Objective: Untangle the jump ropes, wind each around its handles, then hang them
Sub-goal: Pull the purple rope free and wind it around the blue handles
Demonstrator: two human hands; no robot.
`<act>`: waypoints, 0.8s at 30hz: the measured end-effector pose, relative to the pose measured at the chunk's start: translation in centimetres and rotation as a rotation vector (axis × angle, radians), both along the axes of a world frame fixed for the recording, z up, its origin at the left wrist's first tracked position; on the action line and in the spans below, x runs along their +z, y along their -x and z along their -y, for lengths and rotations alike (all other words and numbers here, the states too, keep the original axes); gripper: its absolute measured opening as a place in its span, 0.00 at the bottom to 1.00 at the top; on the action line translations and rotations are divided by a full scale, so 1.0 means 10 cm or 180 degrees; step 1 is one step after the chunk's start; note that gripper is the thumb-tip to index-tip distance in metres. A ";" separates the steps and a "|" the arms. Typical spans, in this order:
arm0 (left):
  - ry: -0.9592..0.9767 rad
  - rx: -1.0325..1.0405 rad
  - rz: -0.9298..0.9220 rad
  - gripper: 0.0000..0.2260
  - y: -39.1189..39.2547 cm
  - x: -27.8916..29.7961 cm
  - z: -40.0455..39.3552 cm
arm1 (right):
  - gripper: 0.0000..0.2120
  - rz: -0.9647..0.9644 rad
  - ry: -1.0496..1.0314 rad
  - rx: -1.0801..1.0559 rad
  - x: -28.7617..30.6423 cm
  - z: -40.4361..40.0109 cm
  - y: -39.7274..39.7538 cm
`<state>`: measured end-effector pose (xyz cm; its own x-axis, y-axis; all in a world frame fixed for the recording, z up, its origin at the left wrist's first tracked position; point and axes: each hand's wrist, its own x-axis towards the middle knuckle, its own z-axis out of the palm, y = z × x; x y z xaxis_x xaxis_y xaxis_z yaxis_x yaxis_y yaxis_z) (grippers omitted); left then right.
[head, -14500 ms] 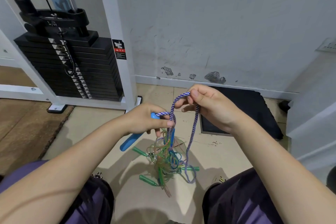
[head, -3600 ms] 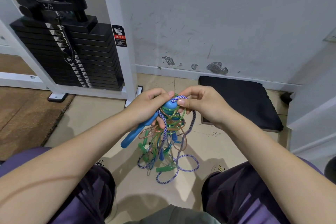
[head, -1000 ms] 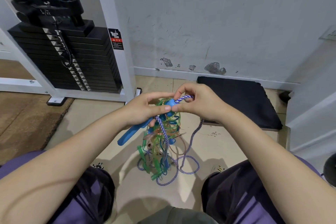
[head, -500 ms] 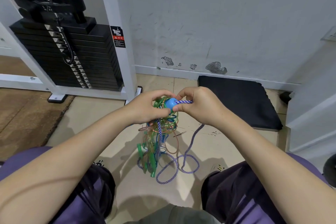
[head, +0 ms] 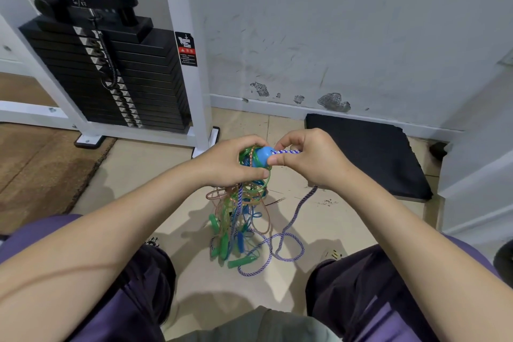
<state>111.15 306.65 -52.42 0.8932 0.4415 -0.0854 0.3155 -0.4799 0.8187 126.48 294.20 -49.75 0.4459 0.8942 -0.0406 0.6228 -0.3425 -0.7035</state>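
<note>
My left hand (head: 231, 162) is curled around the blue handle (head: 263, 157), whose rounded end pokes out between my thumb and fingers, and the same grip bunches up loops of green and orange cord. My right hand (head: 308, 159) meets it right at that end, thumb and forefinger pinching the purple-and-white braided rope (head: 287, 151) where it comes out of the handle. From under my right palm the braided rope drops away and curls into loose loops on the tiled floor (head: 155, 172) between my knees. The rest of the tangle (head: 236, 216) hangs below my left hand: thin green, blue and orange cords knotted together, with green handles (head: 241, 261) dangling at the bottom, touching or nearly touching the floor. Ahead on my left stands a black weight stack (head: 111, 78) in a white frame, and a black mat (head: 366, 153) lies against the scuffed wall to the right.
</note>
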 end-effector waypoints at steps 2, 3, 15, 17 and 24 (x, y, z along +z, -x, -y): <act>0.0065 0.0103 0.0099 0.14 0.00 -0.01 0.01 | 0.10 -0.0143 -0.0041 0.0005 0.02 0.01 -0.01; 0.0049 0.0139 0.0163 0.14 0.00 -0.01 0.02 | 0.09 -0.0248 -0.0074 0.0014 0.04 0.01 -0.01; 0.0071 -0.0014 0.0139 0.14 0.02 0.02 0.01 | 0.10 -0.0327 -0.0050 0.0034 0.05 0.04 -0.06; -0.0159 -0.0034 0.0022 0.16 0.02 0.02 0.00 | 0.10 -0.0295 0.0004 0.0066 0.04 0.05 -0.07; -0.0735 -0.0158 -0.0189 0.20 0.01 0.01 0.07 | 0.16 -0.0366 0.0066 0.0142 -0.03 0.02 -0.06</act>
